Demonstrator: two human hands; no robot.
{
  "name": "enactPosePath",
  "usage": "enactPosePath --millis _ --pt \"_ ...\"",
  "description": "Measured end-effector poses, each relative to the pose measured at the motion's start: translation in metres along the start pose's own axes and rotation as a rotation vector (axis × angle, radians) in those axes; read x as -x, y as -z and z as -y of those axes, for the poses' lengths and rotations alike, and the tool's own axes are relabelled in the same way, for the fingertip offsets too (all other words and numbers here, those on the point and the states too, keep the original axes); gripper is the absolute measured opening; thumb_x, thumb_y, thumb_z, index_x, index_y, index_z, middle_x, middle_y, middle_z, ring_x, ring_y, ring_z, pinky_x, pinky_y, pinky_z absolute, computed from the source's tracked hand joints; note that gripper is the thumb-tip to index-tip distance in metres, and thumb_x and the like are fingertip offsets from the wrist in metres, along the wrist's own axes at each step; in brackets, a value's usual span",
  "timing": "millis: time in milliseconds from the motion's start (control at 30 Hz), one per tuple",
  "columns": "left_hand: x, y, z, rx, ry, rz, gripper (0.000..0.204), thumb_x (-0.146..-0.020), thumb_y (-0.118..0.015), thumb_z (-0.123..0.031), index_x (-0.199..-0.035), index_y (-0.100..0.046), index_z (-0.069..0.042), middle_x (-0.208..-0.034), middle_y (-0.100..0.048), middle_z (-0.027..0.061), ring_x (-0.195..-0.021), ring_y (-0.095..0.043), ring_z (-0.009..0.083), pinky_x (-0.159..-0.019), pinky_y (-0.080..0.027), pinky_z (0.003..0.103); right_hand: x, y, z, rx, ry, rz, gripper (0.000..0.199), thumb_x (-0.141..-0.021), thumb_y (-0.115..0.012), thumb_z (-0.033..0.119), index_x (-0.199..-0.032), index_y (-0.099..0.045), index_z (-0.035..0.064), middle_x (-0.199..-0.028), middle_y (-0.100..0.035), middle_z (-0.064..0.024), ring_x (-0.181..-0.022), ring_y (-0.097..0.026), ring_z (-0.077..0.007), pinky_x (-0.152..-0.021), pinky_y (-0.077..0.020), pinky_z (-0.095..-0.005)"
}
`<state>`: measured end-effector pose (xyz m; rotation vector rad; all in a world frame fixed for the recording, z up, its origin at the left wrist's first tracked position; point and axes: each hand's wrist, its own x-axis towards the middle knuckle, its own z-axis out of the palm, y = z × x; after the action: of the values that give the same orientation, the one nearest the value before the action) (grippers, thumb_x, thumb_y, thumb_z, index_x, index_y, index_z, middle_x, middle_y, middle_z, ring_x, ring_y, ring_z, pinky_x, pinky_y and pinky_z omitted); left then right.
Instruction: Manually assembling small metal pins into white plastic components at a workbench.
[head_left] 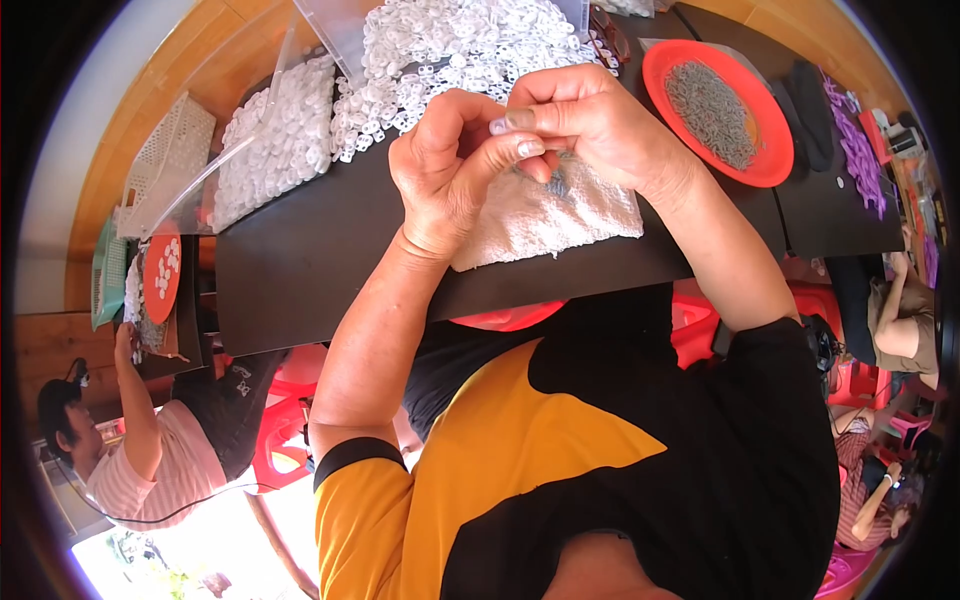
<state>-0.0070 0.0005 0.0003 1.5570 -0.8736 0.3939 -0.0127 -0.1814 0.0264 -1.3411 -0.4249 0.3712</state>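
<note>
Pinching a small pale piece (498, 127) between fingertips, the left hand (445, 165) and right hand (590, 125) meet over the white towel (570, 228), a red plate (772, 165) to its right.

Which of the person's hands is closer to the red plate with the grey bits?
Right. The right hand is to the left of the red plate, apart from it; the left hand is farther left.
</note>
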Motion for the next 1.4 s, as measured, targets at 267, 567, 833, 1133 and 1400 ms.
enactPosePath --millis 267,567,833,1133,1400 --pt "-0.001 -0.003 0.010 0.055 0.017 -0.040 0.024 -0.077 -0.079 -0.004 -0.094 -0.062 -0.002 -0.078 -0.065 0.0003 -0.070 -0.060 0.0046 -0.060 -0.048 0.019 0.000 0.005 0.006 0.219 0.038 -0.099 0.022 -0.091 -0.061 0.022 -0.082 -0.065 0.0021 -0.067 -0.058 -0.0022 -0.060 -0.057 -0.0099 -0.061 -0.0474 -0.0237" --pt "-0.001 0.002 -0.001 -0.126 0.098 -0.021 0.018 -0.081 -0.076 -0.006 -0.093 -0.063 -0.002 -0.075 -0.065 0.0008 -0.070 -0.060 0.0053 -0.062 -0.049 0.019 -0.004 0.005 0.003 0.176 0.018 -0.063 0.017 -0.089 -0.060 0.016 -0.081 -0.065 0.0016 -0.059 -0.049 0.0014 -0.059 -0.056 -0.0093 -0.057 -0.0428 -0.0245" --pt "-0.037 0.038 -0.034 0.200 0.215 -0.568 0.009 -0.085 -0.069 -0.004 -0.086 -0.062 0.002 -0.065 -0.061 0.0090 -0.046 -0.051 0.0113 -0.039 -0.037 0.023 -0.011 0.039 -0.011 0.866 0.281 -0.376 0.015 -0.087 -0.065 0.018 -0.084 -0.064 0.0041 -0.064 -0.055 -0.0002 -0.059 -0.053 -0.0097 -0.058 -0.0431 -0.0258" --pt "-0.081 0.175 -0.008 -1.187 -0.132 -0.254 0.017 -0.077 -0.077 -0.009 -0.092 -0.071 -0.005 -0.078 -0.066 0.0049 -0.065 -0.059 0.0116 -0.061 -0.049 0.028 -0.018 0.021 -0.032 1.399 0.516 -0.278 0.014 -0.078 -0.060 0.003 -0.089 -0.066 0.0088 -0.086 -0.061 -0.0040 -0.086 -0.061 -0.0247 -0.076 -0.0487 -0.0378" --pt "-0.016 0.029 0.024 -0.481 0.165 0.266 0.007 -0.078 -0.068 -0.005 -0.085 -0.067 -0.004 -0.083 -0.063 0.0090 -0.072 -0.063 0.0250 -0.066 -0.050 0.033 -0.018 0.032 -0.029 1.167 0.425 -0.369 0.010 -0.078 -0.061 0.004 -0.087 -0.065 0.0038 -0.082 -0.066 -0.0076 -0.075 -0.065 -0.0265 -0.068 -0.0504 -0.0356"
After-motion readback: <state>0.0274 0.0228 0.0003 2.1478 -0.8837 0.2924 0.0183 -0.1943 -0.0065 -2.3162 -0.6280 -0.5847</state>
